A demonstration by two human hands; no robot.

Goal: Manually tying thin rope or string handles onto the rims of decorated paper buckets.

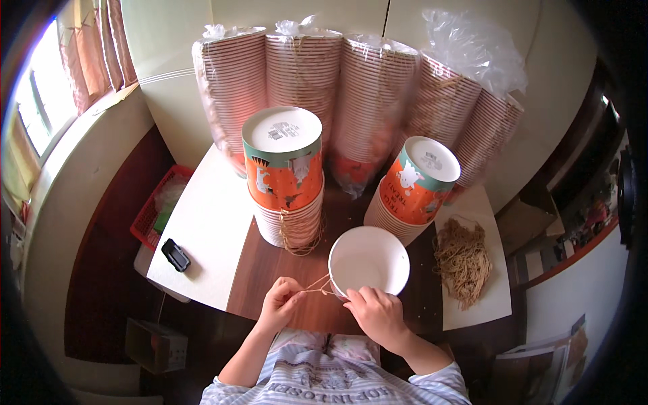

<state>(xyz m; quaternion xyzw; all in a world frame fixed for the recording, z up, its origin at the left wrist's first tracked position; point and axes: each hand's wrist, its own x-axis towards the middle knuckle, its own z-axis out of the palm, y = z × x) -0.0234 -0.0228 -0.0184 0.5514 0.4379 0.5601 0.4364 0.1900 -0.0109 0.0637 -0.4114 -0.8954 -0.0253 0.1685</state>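
A white-lined paper bucket (pixel 368 260) rests at the table's near edge, its mouth facing up toward me. My right hand (pixel 378 317) closes at its near rim, fingers pinching a thin tan cord (pixel 317 289) there. That cord stretches left from the bucket's rim to my left hand (pixel 280 304), which pinches its other end between thumb and fingers. Beyond stands an upside-down stack of orange and green buckets (pixel 283 182), with loops of cord (pixel 302 233) hanging on its near side. A second upside-down stack (pixel 418 179) leans to the right of it.
Several tall bucket stacks (pixel 300 81) in clear plastic line the back of the table. A pile of tan cords (pixel 464 260) lies at the right. On the left are a small black tray-like item (pixel 175 255) and a red basket (pixel 145 226) beside the table.
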